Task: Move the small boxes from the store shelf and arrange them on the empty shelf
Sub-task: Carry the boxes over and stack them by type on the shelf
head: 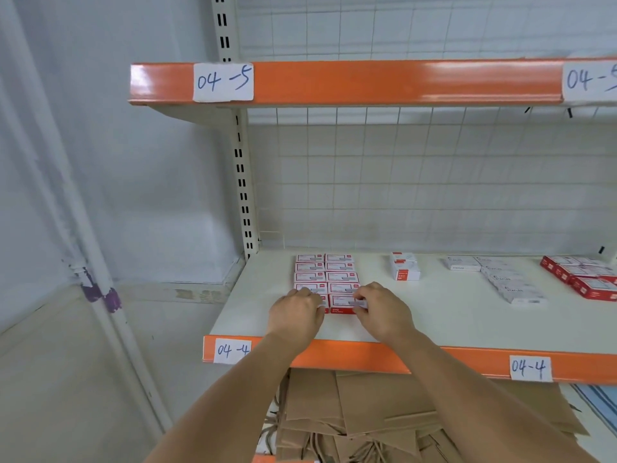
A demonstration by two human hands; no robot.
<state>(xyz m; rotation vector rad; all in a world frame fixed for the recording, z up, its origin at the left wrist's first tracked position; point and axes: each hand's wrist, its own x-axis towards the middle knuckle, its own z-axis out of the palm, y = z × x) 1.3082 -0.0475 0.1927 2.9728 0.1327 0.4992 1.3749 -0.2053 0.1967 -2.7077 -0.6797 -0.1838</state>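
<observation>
Several small red-and-white boxes (325,274) lie flat in two neat columns on the white shelf (434,315) marked 04-4. My left hand (295,314) covers the nearest box of the left column, fingers curled on it. My right hand (382,310) pinches the right side of the nearest box of the right column (341,304). A short stack of the same boxes (404,266) stands further right.
White flat boxes (504,279) and red boxes (582,277) lie at the right of the shelf. An orange-edged shelf marked 04-5 (367,82) hangs above. Brown paper bags (367,416) are piled on the level below. A white wall is at the left.
</observation>
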